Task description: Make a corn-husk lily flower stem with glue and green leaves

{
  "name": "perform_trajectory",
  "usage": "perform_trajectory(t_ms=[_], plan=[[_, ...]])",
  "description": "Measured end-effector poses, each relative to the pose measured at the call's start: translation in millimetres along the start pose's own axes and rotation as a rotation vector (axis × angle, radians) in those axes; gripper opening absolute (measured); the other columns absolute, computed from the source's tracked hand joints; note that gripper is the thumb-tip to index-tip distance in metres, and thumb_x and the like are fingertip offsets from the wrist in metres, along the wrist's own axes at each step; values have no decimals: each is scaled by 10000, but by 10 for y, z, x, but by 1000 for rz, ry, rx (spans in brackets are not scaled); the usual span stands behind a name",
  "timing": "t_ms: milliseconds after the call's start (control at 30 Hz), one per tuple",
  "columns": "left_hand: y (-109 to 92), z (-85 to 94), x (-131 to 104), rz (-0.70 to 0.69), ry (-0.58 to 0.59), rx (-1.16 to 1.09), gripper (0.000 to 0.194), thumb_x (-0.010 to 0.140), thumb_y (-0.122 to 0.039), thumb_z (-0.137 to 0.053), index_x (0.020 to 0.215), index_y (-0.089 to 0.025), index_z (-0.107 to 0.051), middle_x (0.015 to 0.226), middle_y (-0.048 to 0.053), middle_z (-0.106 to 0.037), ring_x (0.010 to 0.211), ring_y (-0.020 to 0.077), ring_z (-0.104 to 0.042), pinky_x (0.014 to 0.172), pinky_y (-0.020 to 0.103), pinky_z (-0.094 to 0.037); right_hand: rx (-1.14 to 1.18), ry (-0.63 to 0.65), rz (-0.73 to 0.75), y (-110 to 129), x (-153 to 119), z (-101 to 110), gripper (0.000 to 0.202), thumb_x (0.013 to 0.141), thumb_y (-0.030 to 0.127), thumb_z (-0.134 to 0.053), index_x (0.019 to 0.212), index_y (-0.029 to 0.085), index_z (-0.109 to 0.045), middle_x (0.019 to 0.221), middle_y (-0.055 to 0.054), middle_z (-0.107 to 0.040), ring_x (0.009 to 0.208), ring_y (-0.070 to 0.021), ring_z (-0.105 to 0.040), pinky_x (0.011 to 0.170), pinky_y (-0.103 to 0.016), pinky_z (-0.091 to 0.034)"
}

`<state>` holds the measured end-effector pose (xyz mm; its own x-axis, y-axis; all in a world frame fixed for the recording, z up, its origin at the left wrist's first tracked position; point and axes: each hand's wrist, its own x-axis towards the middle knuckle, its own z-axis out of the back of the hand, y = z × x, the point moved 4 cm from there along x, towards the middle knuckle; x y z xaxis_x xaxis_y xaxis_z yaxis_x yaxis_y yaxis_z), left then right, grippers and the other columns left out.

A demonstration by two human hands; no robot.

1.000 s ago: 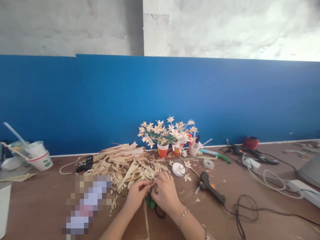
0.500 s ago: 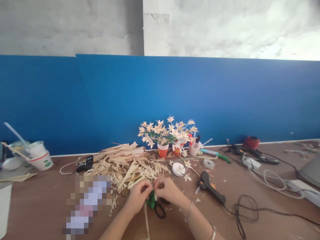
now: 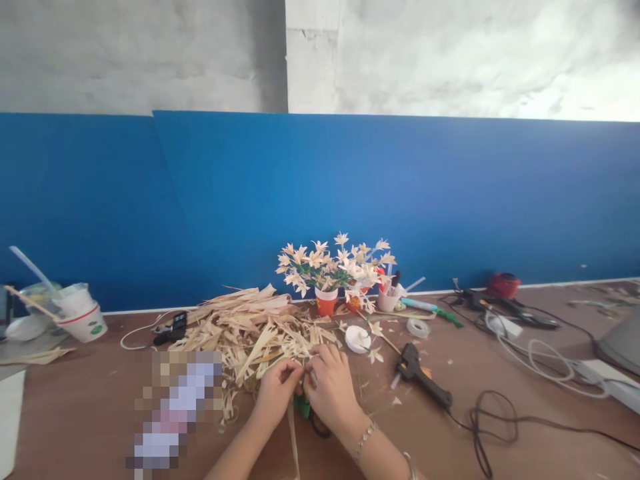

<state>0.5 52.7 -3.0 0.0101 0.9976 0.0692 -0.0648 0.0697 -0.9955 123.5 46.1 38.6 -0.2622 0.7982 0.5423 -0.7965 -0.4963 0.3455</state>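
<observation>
Near the front centre of the table, my left hand [image 3: 278, 393] is closed, its thumb and index finger pinched on something too small to make out. A pale strip [image 3: 293, 440] hangs down just below its fingertips. My right hand [image 3: 330, 387] touches the left fingertips, its fingers curled; what it holds, if anything, is hidden. Beneath the hands lie a green object [image 3: 302, 405] and a black scissor handle [image 3: 320, 427], both partly covered. A heap of dry, pale husk strips [image 3: 250, 327] spreads behind my left hand.
Pale flowers stand in red cups [image 3: 326, 303] behind the hands. A white round lid [image 3: 358, 339], a tape roll [image 3: 417, 327] and a black glue gun [image 3: 423, 377] with its cord lie to the right. White cups [image 3: 85, 323] stand far left; cables [image 3: 540, 360] lie far right.
My right hand has turned over and moved slightly left, its back now facing up and covering more of the scissor handle and green object. My left hand has barely moved.
</observation>
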Motion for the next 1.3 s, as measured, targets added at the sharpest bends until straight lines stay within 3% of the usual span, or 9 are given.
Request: perform_trajectory(t_ms=[267,467,667,833,1000,1300], plan=[[45,-9,20,74,-18,-120,271,685,-406,-628,700,-138,-588,484,-26,-564,425,103,-481,412,199,-360,-30,-70,66,10,-2,10,101,688,96,-619,717,182,-573,951,-46,-599,903,-218,-481,759,-339,-316],[40,-9,27,181,35,-205,274,601,-380,-694,652,-130,-593,481,-9,-592,455,112,-531,435,199,-386,0,-105,97,-11,-18,0,102,699,91,-614,697,184,-574,963,-37,-608,919,-208,-489,783,-340,-308],[16,23,38,131,18,-189,240,617,-356,-677,683,-136,-604,490,-19,-592,457,114,-536,457,215,-404,98,-90,68,-48,-8,-15,117,688,75,-599,689,191,-589,950,-30,-613,915,-203,-499,787,-336,-316],[50,54,78,99,16,-113,224,593,-320,-682,718,-141,-631,503,-9,-608,480,139,-554,476,244,-424,353,28,-73,-143,39,-81,160,644,45,-564,603,193,-607,859,-27,-613,882,-192,-525,784,-315,-364],[11,50,53,74,75,-75,173,626,-300,-655,704,-149,-626,494,-15,-591,476,132,-538,473,236,-409,688,235,-243,-267,69,-152,99,646,118,-602,571,168,-642,881,-49,-615,867,-182,-564,771,-284,-419],[-62,4,-32,71,240,-73,188,680,-336,-651,697,-157,-598,524,-18,-574,493,120,-532,495,223,-399,966,520,-236,-267,88,-10,89,636,218,-658,577,151,-657,842,-30,-631,696,-135,-581,656,-249,-455]])
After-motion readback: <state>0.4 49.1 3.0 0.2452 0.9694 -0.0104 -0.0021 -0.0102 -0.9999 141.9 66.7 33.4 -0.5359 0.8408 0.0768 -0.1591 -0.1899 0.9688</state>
